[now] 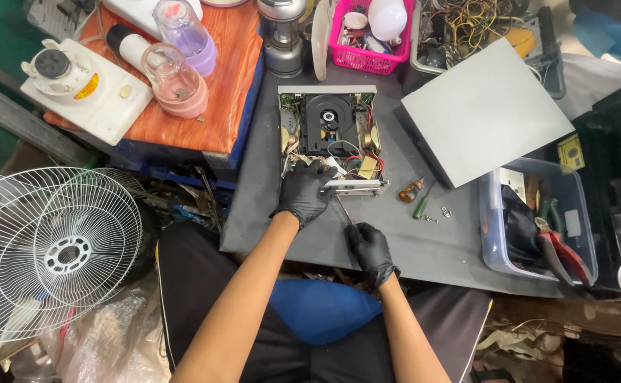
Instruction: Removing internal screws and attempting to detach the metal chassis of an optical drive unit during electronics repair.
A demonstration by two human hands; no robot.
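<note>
**Two gloved hands at an opened disc player**

Two hands work here, both in black gloves. The left hand (302,193) lies flat on the front edge of one opened disc player (330,140), with the fingers spread and pressing on it; they are not closed around anything. The right hand (370,248) is closed on one thin screwdriver (344,210), and the tip of the tool points up to the front strip of the player, just beside the left hand.

The player sits on the dark bench (409,241), directly above both hands. It has no cover: one round black disc tray is in the middle, and red, white and black wires run around it, with small boards at both sides.

To the right of the right hand lie two more screwdrivers, one with an amber handle (410,191) and one with a green handle (421,207), and near them a few small screws (438,214). Further right stands one grey cover plate (486,113) and one clear plastic box (537,220) with pliers. Far to the left of the left hand lies one white fan guard (48,248).
</note>
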